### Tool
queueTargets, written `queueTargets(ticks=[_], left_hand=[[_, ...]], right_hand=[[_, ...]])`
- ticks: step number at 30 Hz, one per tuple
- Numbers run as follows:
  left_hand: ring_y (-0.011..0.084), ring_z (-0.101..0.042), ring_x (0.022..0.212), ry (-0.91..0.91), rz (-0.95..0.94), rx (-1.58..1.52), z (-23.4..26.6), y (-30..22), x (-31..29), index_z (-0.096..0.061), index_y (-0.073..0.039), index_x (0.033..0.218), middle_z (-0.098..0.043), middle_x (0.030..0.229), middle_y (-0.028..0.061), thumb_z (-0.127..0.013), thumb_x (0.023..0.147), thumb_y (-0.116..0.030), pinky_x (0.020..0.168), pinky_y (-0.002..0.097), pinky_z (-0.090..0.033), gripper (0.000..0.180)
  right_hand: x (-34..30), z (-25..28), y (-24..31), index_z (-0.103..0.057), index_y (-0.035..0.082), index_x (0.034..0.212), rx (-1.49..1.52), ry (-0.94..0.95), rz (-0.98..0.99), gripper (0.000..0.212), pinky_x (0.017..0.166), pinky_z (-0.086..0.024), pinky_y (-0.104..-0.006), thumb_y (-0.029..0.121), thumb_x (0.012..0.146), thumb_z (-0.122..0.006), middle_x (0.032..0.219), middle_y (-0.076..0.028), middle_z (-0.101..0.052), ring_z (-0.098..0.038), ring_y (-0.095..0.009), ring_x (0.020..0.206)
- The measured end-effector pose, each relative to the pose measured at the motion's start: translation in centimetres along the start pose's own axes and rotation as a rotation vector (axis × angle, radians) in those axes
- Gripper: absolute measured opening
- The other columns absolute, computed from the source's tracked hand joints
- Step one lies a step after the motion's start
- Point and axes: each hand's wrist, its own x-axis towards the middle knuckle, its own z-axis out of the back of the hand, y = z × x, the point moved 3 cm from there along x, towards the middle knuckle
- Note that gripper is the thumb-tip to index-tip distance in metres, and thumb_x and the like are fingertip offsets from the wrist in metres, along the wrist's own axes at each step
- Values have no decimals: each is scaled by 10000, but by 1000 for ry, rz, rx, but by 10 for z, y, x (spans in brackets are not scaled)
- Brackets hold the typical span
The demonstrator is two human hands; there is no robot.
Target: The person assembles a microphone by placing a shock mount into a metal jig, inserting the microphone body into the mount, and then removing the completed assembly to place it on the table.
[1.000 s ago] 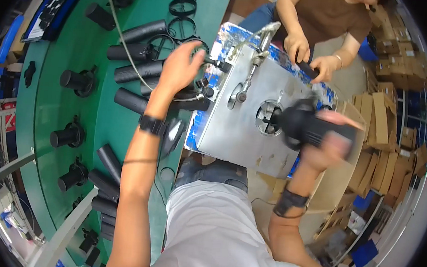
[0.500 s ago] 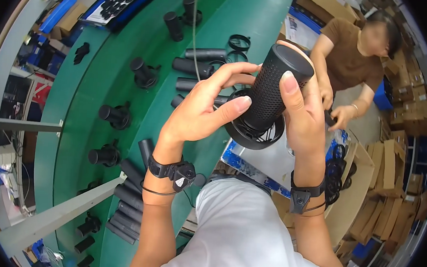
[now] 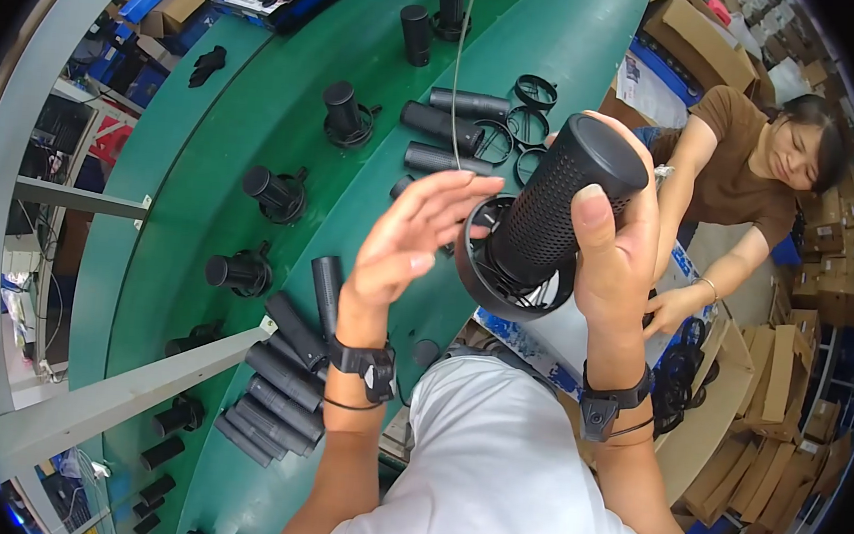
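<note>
A black perforated cylinder [image 3: 565, 200] is tilted in front of me, its closed round end up and to the right. My right hand [image 3: 613, 257] is wrapped round it, thumb on the near side and fingers behind. At its lower end sits a wide black ring [image 3: 490, 294] with spokes inside. My left hand [image 3: 399, 240] is open beside the ring, fingers stretched toward the ring's left edge. Whether its fingertips touch the ring I cannot tell.
Loose black cylinders [image 3: 281, 404] and black rings [image 3: 534, 93] lie on the green table. Several cylinders with rings [image 3: 274, 195] stand along the green belt. A grey metal bar [image 3: 127, 384] crosses at left. Another person [image 3: 745, 172] works at right, near cardboard boxes [image 3: 770, 374].
My left hand has come away from the cylinder and its fingers have straightened. The right hand still holds it. The whole view has shifted, and the other person's arms have moved.
</note>
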Motion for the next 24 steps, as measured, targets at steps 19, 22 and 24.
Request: queueTargets(ticks=[19, 22, 24], left_hand=[[366, -431, 1300, -187, -234, 199, -63, 35, -8, -267, -59, 1420, -315, 1446, 279, -637, 896, -365, 1031, 446, -437, 711], [375, -439, 1291, -201, -276, 149, -70, 35, -5, -279, -96, 1413, -321, 1441, 276, -656, 896, -326, 1028, 459, -443, 680], [372, -460, 1274, -215, -194, 136, -76, 31, -3, -288, -136, 1408, -325, 1440, 269, -686, 880, -269, 1021, 464, -457, 674]], right_hand=[[-18, 5, 17, -371, -33, 1320, 59, -37, 87, 631, 891, -471, -275, 179, 850, -736, 1139, -103, -561, -563, -137, 1014], [-20, 7, 24, -364, -33, 1319, 61, -37, 128, 639, 876, -477, -272, 167, 843, -741, 1129, -105, -560, -565, -133, 1003], [-21, 8, 26, -364, -32, 1316, 61, -41, 132, 644, 866, -483, -271, 163, 837, -747, 1124, -107, -560, -577, -134, 982]])
